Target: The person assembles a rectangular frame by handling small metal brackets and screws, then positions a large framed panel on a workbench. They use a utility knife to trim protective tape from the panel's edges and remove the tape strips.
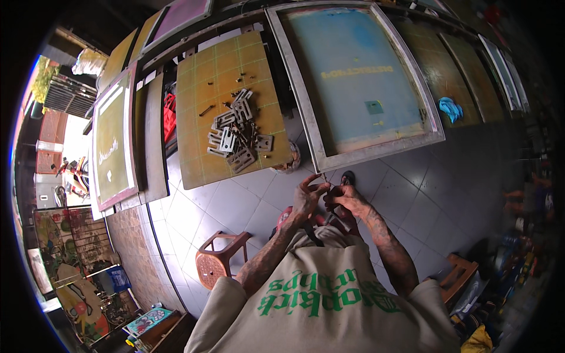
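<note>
Just below the near edge of a silk-screen frame [321, 163], my two hands meet in front of my body. My left hand [310, 196] is closed, its thumb and fingers pinched together. Close beside it, my right hand [347, 200] is closed too, with the fingertips drawn in. A small, thin dark piece shows between the two hands, too small to name. To the left, a yellow gridded board [197, 132] bears a pile of slotted metal brackets [226, 140] with bolts among them. A few loose bolts [206, 110] lie apart from the pile.
A blue crumpled cloth [450, 109] rests on a board to the right. Another framed screen [115, 144] stands at the left. A brown plastic stool [213, 266] is on the tiled floor [388, 185] by my left arm. A wooden stool [460, 276] stands lower right.
</note>
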The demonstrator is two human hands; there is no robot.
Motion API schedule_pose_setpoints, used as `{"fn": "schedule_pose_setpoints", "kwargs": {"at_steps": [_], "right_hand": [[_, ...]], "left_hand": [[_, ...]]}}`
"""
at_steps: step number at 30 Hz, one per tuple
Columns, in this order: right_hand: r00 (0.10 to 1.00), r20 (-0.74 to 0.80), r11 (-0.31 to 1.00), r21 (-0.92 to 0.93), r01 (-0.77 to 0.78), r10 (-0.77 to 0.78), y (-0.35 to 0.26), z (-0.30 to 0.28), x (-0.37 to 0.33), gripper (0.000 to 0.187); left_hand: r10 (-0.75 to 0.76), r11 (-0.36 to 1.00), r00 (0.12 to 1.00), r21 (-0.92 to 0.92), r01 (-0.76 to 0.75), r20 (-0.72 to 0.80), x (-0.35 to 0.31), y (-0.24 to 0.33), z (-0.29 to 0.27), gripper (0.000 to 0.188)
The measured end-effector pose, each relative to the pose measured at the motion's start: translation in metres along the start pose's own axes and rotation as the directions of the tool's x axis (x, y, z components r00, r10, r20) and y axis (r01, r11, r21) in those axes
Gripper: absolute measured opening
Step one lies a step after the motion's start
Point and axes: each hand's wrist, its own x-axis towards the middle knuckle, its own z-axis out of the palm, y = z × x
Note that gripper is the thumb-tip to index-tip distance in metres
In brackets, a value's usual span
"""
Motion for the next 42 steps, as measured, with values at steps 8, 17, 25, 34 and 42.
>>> {"fn": "schedule_pose_setpoints", "kwargs": {"at_steps": [8, 17, 25, 34, 42], "right_hand": [[0.998, 0.051, 0.998, 0.044, 0.043, -0.045, 0.002, 0.004, 0.000, 0.024], [0.980, 0.196, 0.930, 0.366, -0.034, -0.042, 0.004, 0.001, -0.013, 0.027], [0.973, 0.212, 0.952, 0.305, 0.024, -0.092, -0.005, 0.007, -0.008, 0.020], [0.944, 0.329, 0.908, 0.384, -0.169, 0.037, -0.018, -0.006, -0.015, 0.026], [0.972, 0.225, 0.990, 0.136, 0.038, -0.068, -0.011, -0.005, -0.007, 0.025]], "left_hand": [[0.018, 0.999, 1.000, -0.048, -0.019, -0.006, -0.009, 0.006, 0.007, 0.056], [-0.054, 0.980, 0.997, -0.191, 0.063, 0.052, -0.010, 0.011, 0.007, 0.053], [-0.056, 0.998, 0.998, -0.003, 0.056, -0.004, -0.015, 0.022, 0.015, 0.060], [-0.057, 0.996, 0.993, 0.076, 0.049, 0.106, -0.003, 0.018, 0.001, 0.065], [-0.071, 0.990, 0.995, 0.124, 0.062, 0.065, -0.005, 0.015, 0.008, 0.060]]}}
